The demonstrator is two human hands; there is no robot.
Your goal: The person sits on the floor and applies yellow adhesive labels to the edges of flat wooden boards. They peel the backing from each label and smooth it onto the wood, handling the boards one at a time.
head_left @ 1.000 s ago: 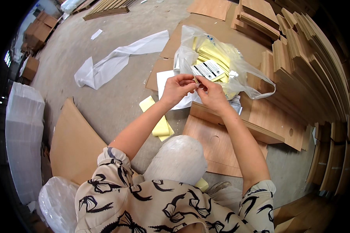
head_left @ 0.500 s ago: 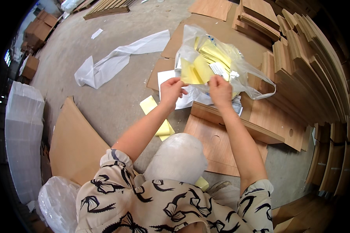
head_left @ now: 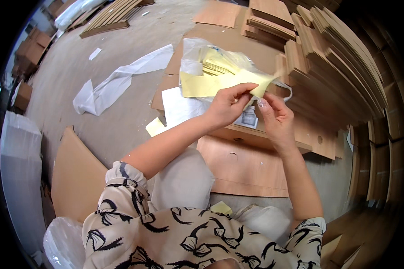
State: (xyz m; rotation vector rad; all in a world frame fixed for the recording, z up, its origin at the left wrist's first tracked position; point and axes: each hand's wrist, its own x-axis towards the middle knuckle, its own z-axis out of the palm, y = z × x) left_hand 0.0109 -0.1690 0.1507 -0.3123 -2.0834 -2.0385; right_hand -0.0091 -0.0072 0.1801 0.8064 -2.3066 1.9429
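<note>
A long, thin yellow sheet (head_left: pixel 202 85) stretches across in front of a clear plastic bag (head_left: pixel 192 48). My left hand (head_left: pixel 229 107) pinches it near its right end, thumb against fingers. Close beside, my right hand (head_left: pixel 278 119) has its thumb and forefinger drawn together at the sheet's lower edge; its other fingers curl loosely. The sheet's right tip is smeared by motion. Inside the bag lies a stack of yellow sheets (head_left: pixel 217 62). White paper (head_left: pixel 179 107) lies under and left of the bag, and a small printed slip (head_left: pixel 248 117) is just below my hands.
A wooden panel piece (head_left: pixel 242 168) with a round hole mark lies before my knees. Stacked wooden boards (head_left: pixel 327 62) line the right. Cardboard (head_left: pixel 78 179) leans at left, near white wrapped material (head_left: pixel 21 170). A white strip (head_left: pixel 116 80) and another yellow piece (head_left: pixel 155 127) are on the floor.
My hands have come closer together, with the left moving right along the yellow sheet. The sheet now extends leftward past my left hand. The whole view has shifted slightly.
</note>
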